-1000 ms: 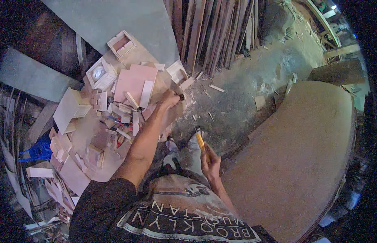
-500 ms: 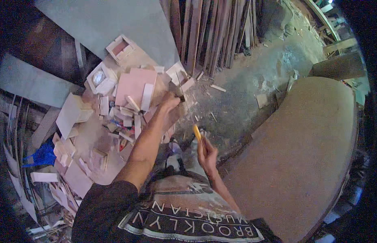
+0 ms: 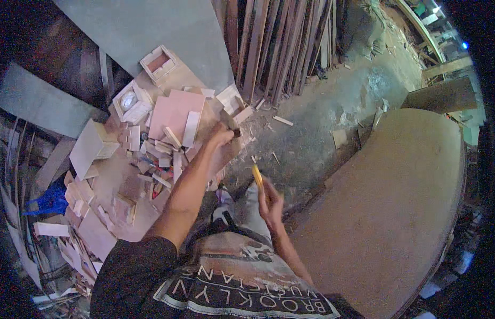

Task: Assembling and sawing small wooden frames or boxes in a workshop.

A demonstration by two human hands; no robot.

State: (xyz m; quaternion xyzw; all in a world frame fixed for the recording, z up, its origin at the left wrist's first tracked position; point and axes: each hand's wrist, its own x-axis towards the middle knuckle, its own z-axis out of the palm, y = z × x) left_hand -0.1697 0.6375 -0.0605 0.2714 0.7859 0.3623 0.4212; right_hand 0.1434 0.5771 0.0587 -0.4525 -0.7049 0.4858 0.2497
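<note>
My right hand point(image 3: 271, 202) is closed around a slim tool with a yellow handle point(image 3: 257, 174), held upward in front of my body. Its tip is thin and blurred, so its kind cannot be told. My left hand point(image 3: 221, 135) reaches forward to the right edge of the cluttered worktable point(image 3: 143, 204). Its fingers are curled at a small dark piece point(image 3: 236, 132), which I cannot make out. Just left of that hand, a flat pinkish board point(image 3: 175, 112) lies with a pale strip point(image 3: 191, 128) on it.
Wood offcuts point(image 3: 165, 159), an open square wooden frame point(image 3: 158, 64) and a pale box with a shiny round insert point(image 3: 129, 100) crowd the table. Long planks point(image 3: 282, 48) lean at the back. A large curved brown panel point(image 3: 385, 212) stands on my right. Scraps litter the floor point(image 3: 306, 138).
The right hand and its yellow-handled tool have shifted slightly down, the tool's tip now farther from my left hand. My left hand stays at the table edge. The view has turned slightly.
</note>
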